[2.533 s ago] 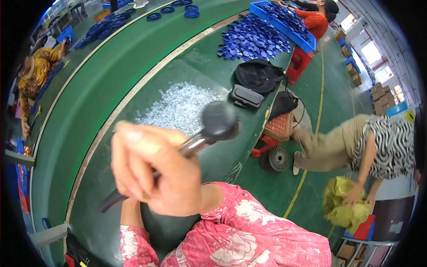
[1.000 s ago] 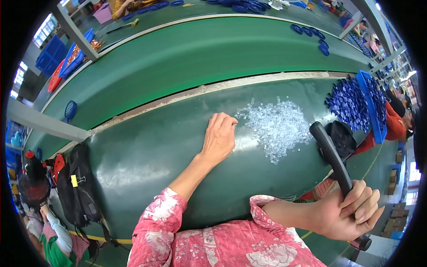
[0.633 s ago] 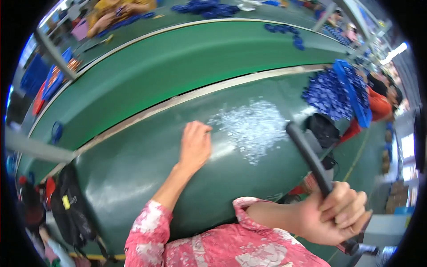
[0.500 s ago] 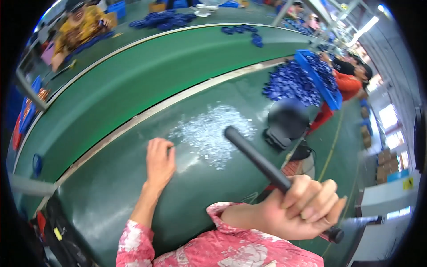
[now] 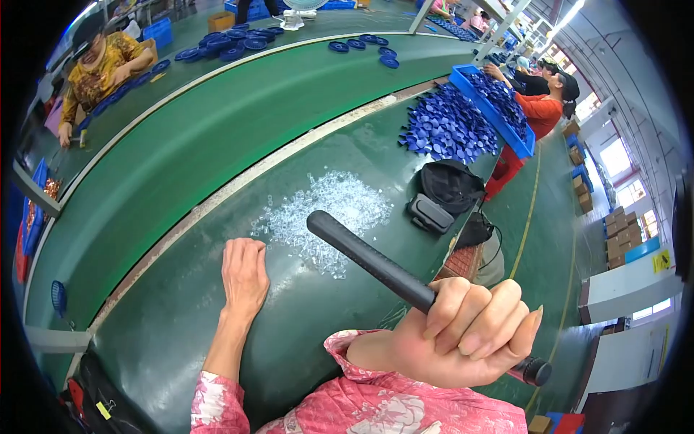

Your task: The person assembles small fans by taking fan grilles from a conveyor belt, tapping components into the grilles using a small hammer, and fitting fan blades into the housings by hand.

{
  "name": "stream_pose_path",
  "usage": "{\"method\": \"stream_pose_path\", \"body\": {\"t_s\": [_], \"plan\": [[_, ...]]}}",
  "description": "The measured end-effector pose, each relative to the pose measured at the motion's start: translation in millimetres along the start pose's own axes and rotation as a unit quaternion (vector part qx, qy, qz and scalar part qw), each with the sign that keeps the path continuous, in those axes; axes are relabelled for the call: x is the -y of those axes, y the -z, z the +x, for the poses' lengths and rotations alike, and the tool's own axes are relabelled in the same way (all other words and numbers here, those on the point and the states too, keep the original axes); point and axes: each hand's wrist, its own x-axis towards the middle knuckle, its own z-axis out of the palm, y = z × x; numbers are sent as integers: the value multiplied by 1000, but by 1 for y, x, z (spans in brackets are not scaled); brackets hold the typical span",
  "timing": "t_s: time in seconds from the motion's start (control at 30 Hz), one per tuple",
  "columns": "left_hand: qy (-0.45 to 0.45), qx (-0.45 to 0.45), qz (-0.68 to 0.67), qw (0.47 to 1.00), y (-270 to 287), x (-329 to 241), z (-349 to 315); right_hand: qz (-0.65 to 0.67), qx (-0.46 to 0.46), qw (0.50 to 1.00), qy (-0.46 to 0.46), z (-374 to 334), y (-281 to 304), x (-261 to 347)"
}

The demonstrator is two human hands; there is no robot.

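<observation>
Counter is shining smooth and green, right hand gripping a long black tool, left hand resting fisted.

The left forearm reaches upward from the lower edge, its wrist nearly straight; the left hand lies back upward, the fingers close together; the right forearm extends rightward; the right hand is raised higher, its fingers curled into a firm grip, some nails visible.
</observation>
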Motion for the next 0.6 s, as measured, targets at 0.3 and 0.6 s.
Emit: {"method": "stream_pose_path", "body": {"t_s": [0.3, 0.6], "plan": [[-9, 5, 19, 1000, -4, -2, 4, 18, -12, 1000, -14, 0, -3, -2], [-22, 17, 53, 998, -4, -4, 3, 23, -3, 1000, 4, 1, 2, 6]]}}
